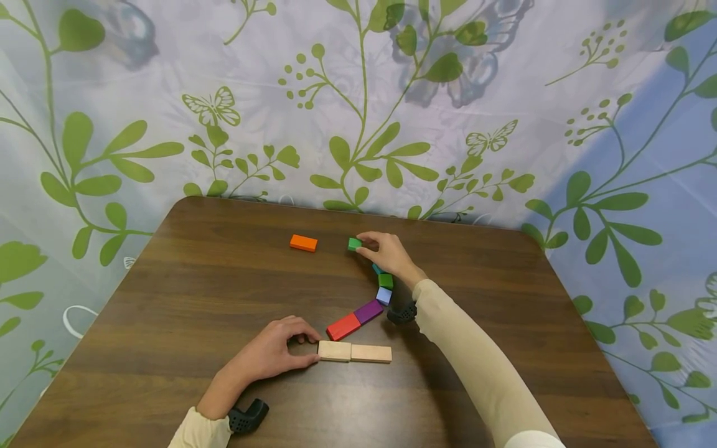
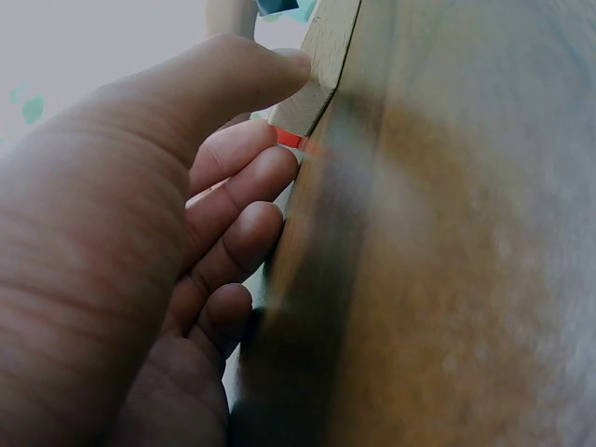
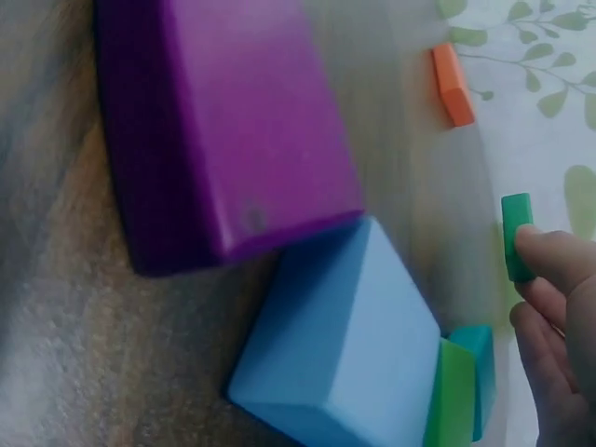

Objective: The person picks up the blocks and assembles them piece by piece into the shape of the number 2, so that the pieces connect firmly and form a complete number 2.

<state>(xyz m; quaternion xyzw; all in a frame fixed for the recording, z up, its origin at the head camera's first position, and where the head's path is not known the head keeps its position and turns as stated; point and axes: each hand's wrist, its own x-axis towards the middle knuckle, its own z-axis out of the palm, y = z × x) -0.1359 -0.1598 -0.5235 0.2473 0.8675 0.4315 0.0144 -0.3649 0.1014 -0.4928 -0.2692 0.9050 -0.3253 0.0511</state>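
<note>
My right hand [image 1: 389, 252] pinches a small green block [image 1: 354, 244] between thumb and fingertips near the back of the table. The right wrist view also shows this green block [image 3: 518, 237] at the fingertips. Below that hand runs a curved row: a teal block [image 1: 378, 269], a darker green block [image 1: 385, 281], a light blue block [image 1: 384, 295], a purple block [image 1: 368, 312] and a red block [image 1: 343, 326]. My left hand [image 1: 274, 350] holds the left end of a plain wooden block [image 1: 334, 351] with thumb and index finger. Against its right end lies another plain wooden block [image 1: 371, 353].
An orange block [image 1: 304, 243] lies alone toward the back, left of the right hand. The brown wooden table [image 1: 185, 298] has a rounded back edge close to a leaf-patterned curtain [image 1: 252, 93]. Each wrist carries a black device, such as the left one [image 1: 249, 417].
</note>
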